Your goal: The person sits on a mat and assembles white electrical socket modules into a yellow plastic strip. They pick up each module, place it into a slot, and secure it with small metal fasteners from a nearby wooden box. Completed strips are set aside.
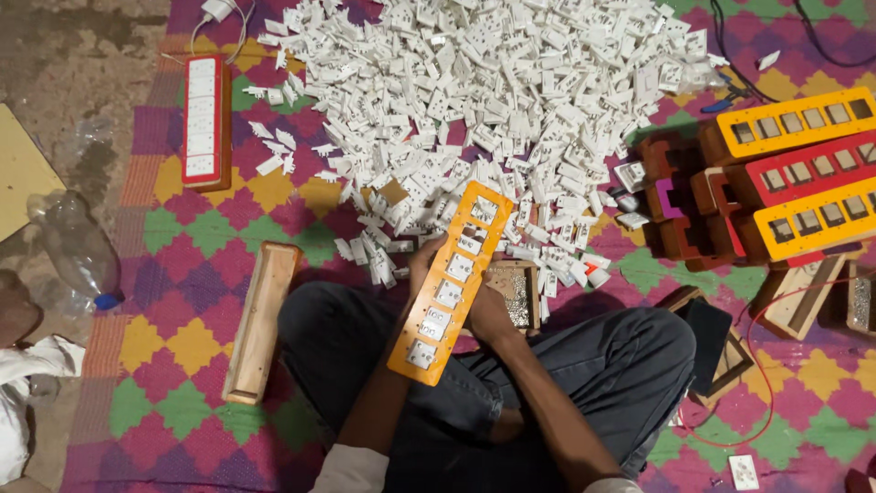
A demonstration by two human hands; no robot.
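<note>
I sit cross-legged on a patterned mat and hold a long orange faceplate [451, 279] with a row of rectangular cut-outs, several filled with white socket modules. My left hand [422, 257] grips its left edge from behind, mostly hidden by the plate. My right hand [485, 315] holds its right edge near the middle. A large heap of white socket and switch modules [493, 100] lies just beyond the plate.
A long wooden box [258, 319] lies left of my knee. A red and white finished strip [203, 119] sits far left. Stacked orange, red and yellow strips [803, 173] stand right, with wooden boxes [803, 297]. A plastic bottle [73, 246] lies off the mat.
</note>
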